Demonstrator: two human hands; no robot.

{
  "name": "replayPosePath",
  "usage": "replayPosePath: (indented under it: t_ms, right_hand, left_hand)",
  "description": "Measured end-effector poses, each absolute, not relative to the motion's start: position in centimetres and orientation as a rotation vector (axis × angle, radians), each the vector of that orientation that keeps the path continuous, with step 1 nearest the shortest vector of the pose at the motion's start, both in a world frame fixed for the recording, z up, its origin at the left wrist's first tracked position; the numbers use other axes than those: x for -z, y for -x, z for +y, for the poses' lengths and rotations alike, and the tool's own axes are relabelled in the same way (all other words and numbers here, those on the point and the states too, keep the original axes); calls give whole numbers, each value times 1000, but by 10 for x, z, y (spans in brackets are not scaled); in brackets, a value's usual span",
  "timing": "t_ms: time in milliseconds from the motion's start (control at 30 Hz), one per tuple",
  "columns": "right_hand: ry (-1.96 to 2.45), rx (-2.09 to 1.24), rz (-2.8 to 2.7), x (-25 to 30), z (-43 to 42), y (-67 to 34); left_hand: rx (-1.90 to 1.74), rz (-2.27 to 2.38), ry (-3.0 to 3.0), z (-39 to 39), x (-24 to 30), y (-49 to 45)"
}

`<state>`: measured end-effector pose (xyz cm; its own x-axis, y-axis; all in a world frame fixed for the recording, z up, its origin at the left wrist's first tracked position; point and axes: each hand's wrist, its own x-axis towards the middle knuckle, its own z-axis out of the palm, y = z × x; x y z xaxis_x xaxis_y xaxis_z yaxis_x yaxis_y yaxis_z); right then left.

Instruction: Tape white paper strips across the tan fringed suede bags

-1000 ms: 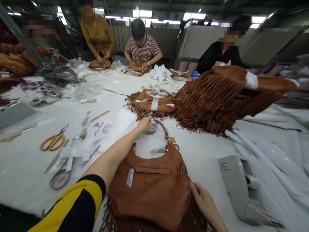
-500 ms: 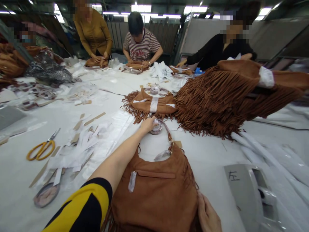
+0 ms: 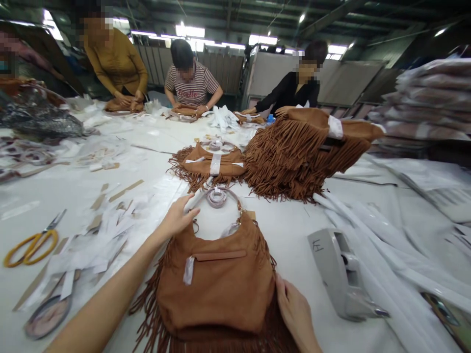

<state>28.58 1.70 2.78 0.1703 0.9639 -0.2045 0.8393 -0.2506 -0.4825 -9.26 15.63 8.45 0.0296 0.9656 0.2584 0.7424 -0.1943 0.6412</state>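
A brown fringed handbag [image 3: 215,289] lies flat on the white table before me, its zip pull wrapped in clear film. Its wrapped strap is coiled [image 3: 216,197] inside the curve of the handle. At the bag's upper left, my left hand [image 3: 181,215] is by the handle, thumb and fingers apart, holding nothing. My right hand [image 3: 294,306] rests along the lower right side of the bag, fingers stretched out against its edge and fringe. Just beyond lies another fringed bag [image 3: 231,162] with a white band round it.
A pile of fringed bags [image 3: 294,152] stands at centre right. Yellow-handled scissors [image 3: 33,245], paper scraps [image 3: 103,235] and a tape roll [image 3: 47,316] lie left; a grey tape dispenser [image 3: 336,274] sits right. Several people work across the table. Wrapped goods [image 3: 437,98] are stacked far right.
My left hand has left the coiled strap and drawn back left, its fingers opening. My right hand stays at the bag's right side. The view has turned toward the right.
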Motion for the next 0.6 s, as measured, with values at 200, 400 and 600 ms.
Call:
replayPosePath:
  t_ms: [200, 400, 600]
  right_hand:
    - [2145, -697, -1697, -18, 22, -277]
    - [2106, -642, -1772, -13, 24, -263]
    - [2111, -606, -1806, -8, 44, -243]
  left_hand:
    - [-964, 1946, -1318, -24, -30, 92]
    - [-1091, 1952, -1399, -40, -2, 73]
    - [-1099, 1913, -1628, 8, -12, 97]
